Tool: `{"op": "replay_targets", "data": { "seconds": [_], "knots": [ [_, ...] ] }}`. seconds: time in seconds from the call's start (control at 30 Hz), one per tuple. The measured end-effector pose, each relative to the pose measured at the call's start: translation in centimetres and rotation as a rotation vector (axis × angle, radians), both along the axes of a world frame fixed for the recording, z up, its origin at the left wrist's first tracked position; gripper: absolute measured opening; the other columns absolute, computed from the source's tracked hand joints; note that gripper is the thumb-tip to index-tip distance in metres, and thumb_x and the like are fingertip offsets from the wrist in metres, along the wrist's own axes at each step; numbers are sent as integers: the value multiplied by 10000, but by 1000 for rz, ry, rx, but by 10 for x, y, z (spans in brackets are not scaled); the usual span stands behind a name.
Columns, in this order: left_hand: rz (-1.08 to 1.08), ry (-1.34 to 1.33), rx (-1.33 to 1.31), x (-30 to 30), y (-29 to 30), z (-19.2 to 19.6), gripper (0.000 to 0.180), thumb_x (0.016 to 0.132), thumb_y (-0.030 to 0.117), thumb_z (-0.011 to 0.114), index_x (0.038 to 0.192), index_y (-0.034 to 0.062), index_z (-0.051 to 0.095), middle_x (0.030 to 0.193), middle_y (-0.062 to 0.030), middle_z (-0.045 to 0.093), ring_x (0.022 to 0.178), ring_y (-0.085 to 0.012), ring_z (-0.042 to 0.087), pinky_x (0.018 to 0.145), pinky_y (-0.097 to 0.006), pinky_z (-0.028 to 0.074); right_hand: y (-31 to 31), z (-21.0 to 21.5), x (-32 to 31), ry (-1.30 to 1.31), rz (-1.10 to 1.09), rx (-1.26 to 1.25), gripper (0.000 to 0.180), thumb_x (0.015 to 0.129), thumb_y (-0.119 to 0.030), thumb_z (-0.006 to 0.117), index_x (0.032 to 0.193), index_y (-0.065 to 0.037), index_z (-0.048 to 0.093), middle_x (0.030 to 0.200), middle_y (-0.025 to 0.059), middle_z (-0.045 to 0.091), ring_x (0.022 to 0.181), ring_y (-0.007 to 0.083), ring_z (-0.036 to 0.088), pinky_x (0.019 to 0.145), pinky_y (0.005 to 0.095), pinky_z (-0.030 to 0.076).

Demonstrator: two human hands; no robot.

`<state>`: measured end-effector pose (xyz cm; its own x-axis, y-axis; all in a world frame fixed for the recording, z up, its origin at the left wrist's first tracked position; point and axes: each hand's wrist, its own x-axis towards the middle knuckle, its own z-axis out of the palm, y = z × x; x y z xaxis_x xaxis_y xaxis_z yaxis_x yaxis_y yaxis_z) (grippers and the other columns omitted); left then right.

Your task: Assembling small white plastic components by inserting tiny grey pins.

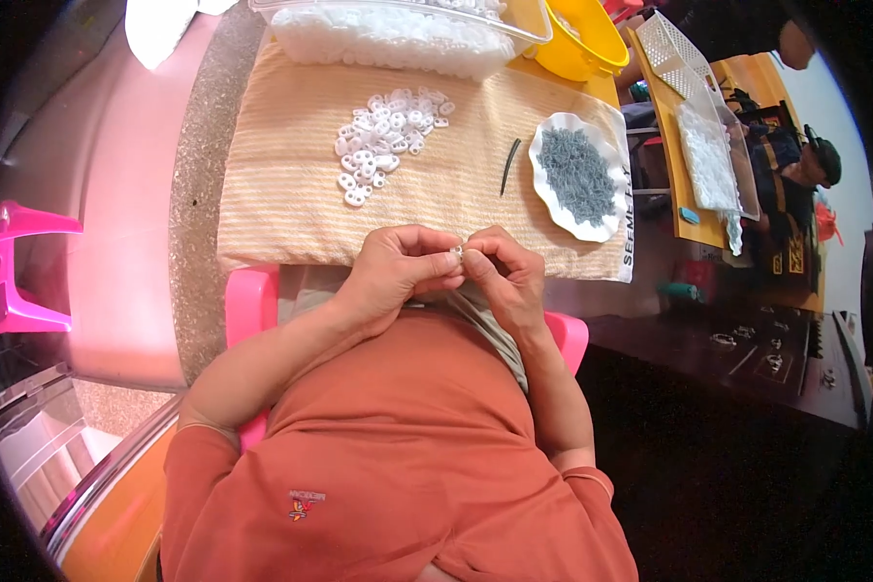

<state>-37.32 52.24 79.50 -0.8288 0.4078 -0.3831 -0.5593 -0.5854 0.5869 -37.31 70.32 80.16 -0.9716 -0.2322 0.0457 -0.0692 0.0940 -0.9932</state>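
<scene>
My left hand (396, 267) and my right hand (509, 276) meet at the near edge of the cloth-covered table, fingertips pinched together. Between them they hold a small white plastic piece (459, 250), mostly covered by the fingers. Beyond my left hand lies a loose pile of white plastic pieces (383, 136) with round holes. A scalloped white plate (597, 233) to the right bears a heap of small grey pieces (577, 175), too fine to make out singly. Left of the plate rests a thin dark tool (509, 167) like tweezers.
At the table's far edge stands a clear bin (538, 24) full of white pieces, beside a yellow basket (587, 53). A striped cloth (281, 165) covers the table. Another person (795, 175) is near a side table at right, with a clear tray (713, 160). A pink stool (24, 276) stands left.
</scene>
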Motion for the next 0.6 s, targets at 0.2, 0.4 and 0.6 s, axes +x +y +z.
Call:
{"op": "replay_targets", "data": {
  "seconds": [0.2, 0.4, 0.6],
  "knots": [
    [-10, -2, 11, -1, -3, 1, 147, 850, 9, 657, 993, -13, 634, 926, -87, 660, 823, -156, 653, 762, -288, 581, 1, 6, -1, -57, 33, -10, 93, 918, -40, 590, 903, 40, 635, 900, 40, 584, 783, 81, 554, 688, 195, 450],
    [-8, 11, 23, -2, -4, 1, 153, 852, 11, 656, 1001, -17, 634, 937, -90, 658, 827, -153, 652, 764, -288, 582, -2, 7, -3, -72, 35, -14, 104, 920, -53, 595, 906, 40, 636, 905, 42, 590, 782, 78, 565, 681, 193, 455],
    [-25, 29, -5, -2, -6, 2, 173, 852, 17, 661, 1018, -21, 633, 948, -89, 659, 842, -151, 652, 774, -287, 583, -4, 15, -3, -77, 32, 25, 105, 918, -57, 600, 899, 38, 641, 891, 44, 592, 777, 79, 558, 676, 194, 450]
  ]
}}
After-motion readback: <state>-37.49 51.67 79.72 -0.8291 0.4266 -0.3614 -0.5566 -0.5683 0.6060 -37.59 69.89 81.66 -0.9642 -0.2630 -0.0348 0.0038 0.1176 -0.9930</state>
